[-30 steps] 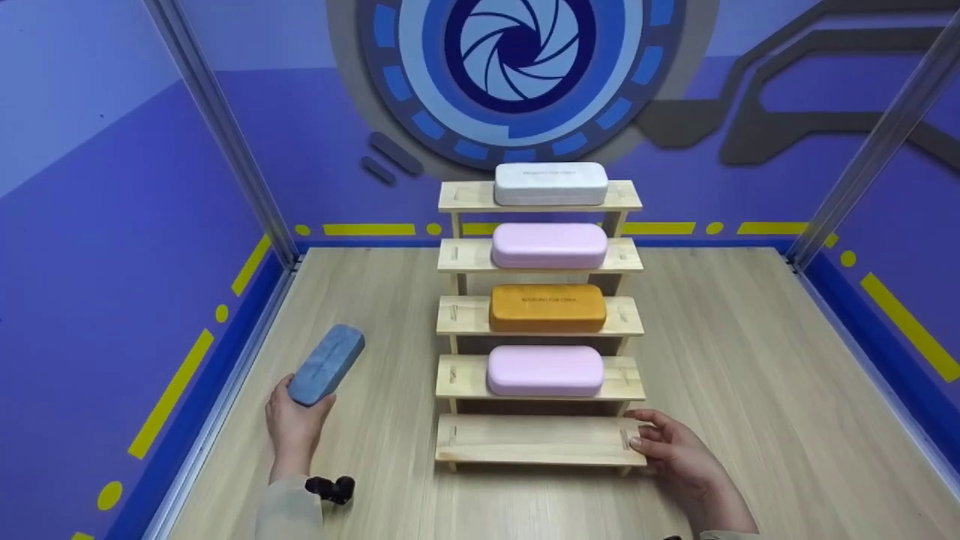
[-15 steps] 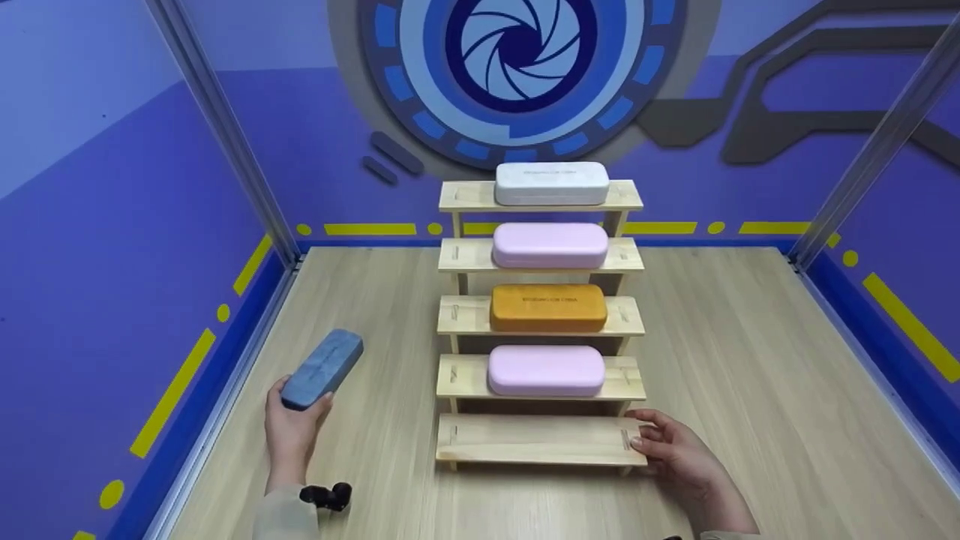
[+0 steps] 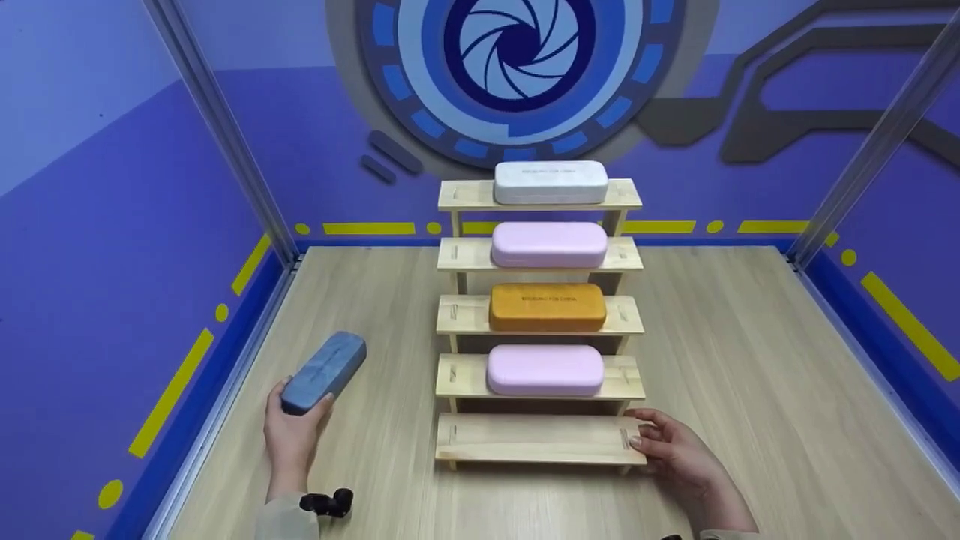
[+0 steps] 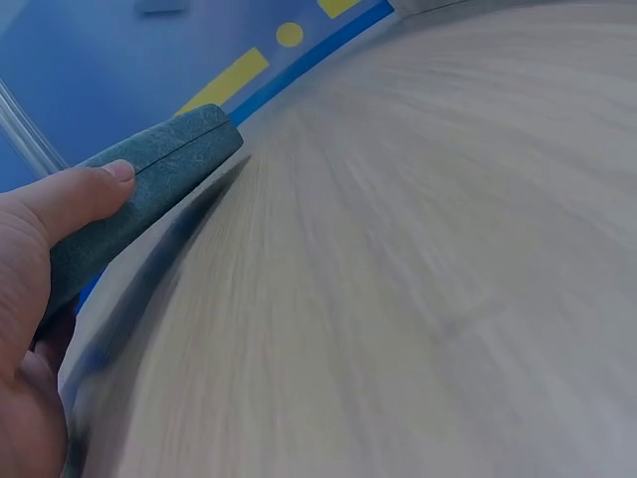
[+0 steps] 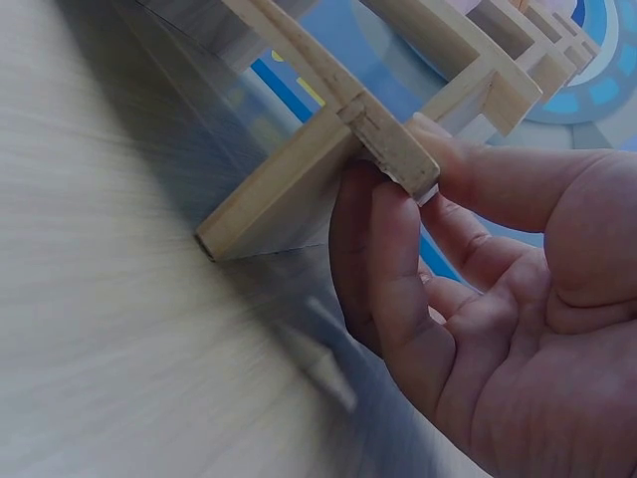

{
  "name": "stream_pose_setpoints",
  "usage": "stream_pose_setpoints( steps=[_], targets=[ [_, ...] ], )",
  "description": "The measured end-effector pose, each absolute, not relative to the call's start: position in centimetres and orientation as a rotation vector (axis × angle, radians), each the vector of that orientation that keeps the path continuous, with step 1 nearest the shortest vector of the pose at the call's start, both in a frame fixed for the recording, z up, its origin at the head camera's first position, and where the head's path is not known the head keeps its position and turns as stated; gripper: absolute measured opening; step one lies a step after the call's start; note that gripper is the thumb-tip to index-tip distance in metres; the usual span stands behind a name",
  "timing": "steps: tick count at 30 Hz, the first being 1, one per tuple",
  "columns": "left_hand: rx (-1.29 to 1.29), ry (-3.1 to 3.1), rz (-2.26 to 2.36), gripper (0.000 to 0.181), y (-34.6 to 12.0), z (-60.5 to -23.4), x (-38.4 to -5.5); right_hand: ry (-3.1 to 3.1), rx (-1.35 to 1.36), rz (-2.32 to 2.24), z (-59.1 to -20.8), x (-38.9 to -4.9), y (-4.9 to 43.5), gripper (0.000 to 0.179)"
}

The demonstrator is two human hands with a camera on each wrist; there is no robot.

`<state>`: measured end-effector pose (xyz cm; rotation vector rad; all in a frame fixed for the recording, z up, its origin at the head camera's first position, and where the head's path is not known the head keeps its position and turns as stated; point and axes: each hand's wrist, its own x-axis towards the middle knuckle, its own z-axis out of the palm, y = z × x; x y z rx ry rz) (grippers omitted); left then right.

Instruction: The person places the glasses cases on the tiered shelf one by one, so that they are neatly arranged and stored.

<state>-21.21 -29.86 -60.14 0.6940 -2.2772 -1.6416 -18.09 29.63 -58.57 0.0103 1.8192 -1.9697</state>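
Observation:
On the left side of the table, my left hand (image 3: 292, 435) grips the near end of a blue glasses case (image 3: 324, 371), thumb on one long side. In the left wrist view the case (image 4: 164, 169) hangs close over the tabletop, its seam line showing. My right hand (image 3: 682, 457) pinches the right end of the lowest step of a wooden tiered rack (image 3: 532, 439). The right wrist view has the thumb on top of the board (image 5: 398, 149) and curled fingers beneath it. The lowest step bears no case.
Going up the rack stand a pink case (image 3: 545, 370), an orange case (image 3: 547, 307), another pink case (image 3: 549, 244) and a white case (image 3: 550, 183), one per step. Blue-purple walls (image 3: 247, 150) with metal corner posts enclose the wooden table (image 3: 750, 360) at the back and sides.
My left hand has shifted slightly toward me with the blue glasses case, which has tilted a little, showing more of its near end. My right hand and the rack have stayed put.

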Motion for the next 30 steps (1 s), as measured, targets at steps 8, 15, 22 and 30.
stream_pose_setpoints(
  steps=[8, 15, 22, 30],
  targets=[
    [0.649, -2.225, -1.709, 0.101, -29.2, -58.9, -20.9, 1.822, 0.017, -1.969, -58.6, -18.1, 29.6, 0.051],
    [0.545, -2.196, -1.690, 0.092, -28.6, -57.0, -21.0, 1.811, -0.004, -1.979, -58.5, -18.1, 29.6, 0.051],
    [0.435, -2.184, -1.628, 0.087, -27.6, -54.6, -20.9, 1.787, -0.001, -1.997, -58.7, -18.1, 29.6, 0.047],
    [0.340, -2.210, -1.671, 0.090, -26.1, -51.1, -20.3, 1.809, 0.008, -1.983, -58.6, -18.1, 29.6, 0.051]
  ],
)
